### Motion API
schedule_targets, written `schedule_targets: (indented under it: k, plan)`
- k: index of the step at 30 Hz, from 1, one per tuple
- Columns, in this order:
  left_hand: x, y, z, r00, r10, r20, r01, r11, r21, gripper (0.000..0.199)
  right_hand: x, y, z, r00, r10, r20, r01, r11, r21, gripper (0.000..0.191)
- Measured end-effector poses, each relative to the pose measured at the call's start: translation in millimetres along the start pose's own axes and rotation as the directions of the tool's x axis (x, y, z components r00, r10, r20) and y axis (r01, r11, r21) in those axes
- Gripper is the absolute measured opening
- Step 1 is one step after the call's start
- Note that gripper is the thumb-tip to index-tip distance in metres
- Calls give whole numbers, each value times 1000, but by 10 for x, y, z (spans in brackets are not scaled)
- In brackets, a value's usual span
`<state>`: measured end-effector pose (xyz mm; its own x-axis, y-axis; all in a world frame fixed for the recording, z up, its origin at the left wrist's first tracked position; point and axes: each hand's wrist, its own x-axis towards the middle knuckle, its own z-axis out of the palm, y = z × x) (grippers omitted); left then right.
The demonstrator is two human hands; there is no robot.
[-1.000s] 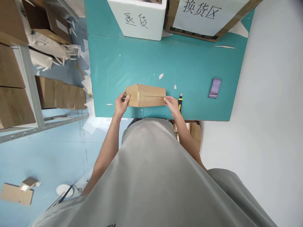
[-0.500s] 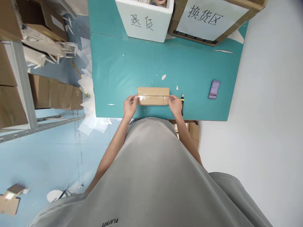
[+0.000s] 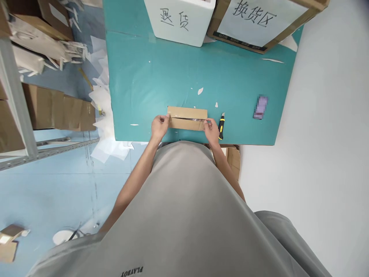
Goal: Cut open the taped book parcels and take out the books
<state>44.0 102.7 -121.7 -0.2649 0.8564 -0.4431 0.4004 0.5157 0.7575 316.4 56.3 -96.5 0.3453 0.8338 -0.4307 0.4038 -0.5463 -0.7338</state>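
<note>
A long, narrow cardboard box (image 3: 187,112) lies on the green table (image 3: 161,77) close to its front edge. Between its two top flaps a dark gap has opened, widest toward the right; what lies inside cannot be made out. My left hand (image 3: 160,126) grips the box's left end with bent fingers. At the right end my right hand (image 3: 211,130) pinches the front flap near its corner. Just right of that hand rests a black and yellow utility knife (image 3: 221,126), its blade end pointing away from me.
A white bin (image 3: 180,23) and a large cardboard box with a paper label (image 3: 256,23) stand at the back. A blurred purple object (image 3: 261,107) lies at the right. White paper sheets (image 3: 105,115), cartons (image 3: 57,107) and a metal rack (image 3: 20,104) are on the left.
The box's top seam has parted into a gap, with the front flap loosened at the right. My right hand has shifted slightly down and left, baring more of the knife.
</note>
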Motion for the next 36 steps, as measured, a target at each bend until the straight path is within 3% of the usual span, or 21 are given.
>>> schedule_targets:
  k: [8,14,17,21,28,32,36]
  plan:
    - [-106,-72,-14,998,-43,44,41,998,41,33,-69,-24,-55,996,-83,-20,77,978,-193,51]
    - [-168,-92,40,999,-49,-1,49,998,42,32,-101,-7,-20,989,-146,-19,134,949,-284,42]
    - [-183,-62,52,998,-65,-15,64,997,-38,32,-57,11,-4,989,-144,-24,129,942,-311,38]
    - [-192,-7,38,994,-106,-5,103,982,-157,44,23,57,-2,990,-136,-26,124,955,-270,36]
    - [-160,24,138,1000,-9,28,10,999,-37,62,67,147,99,992,-122,41,127,979,-157,33]
    - [-112,-6,202,996,44,-72,-46,998,-39,63,71,153,155,992,-126,18,128,982,-139,32]
    - [-168,-55,145,994,99,-41,-101,995,-27,50,79,119,99,986,-163,33,165,982,-95,31]
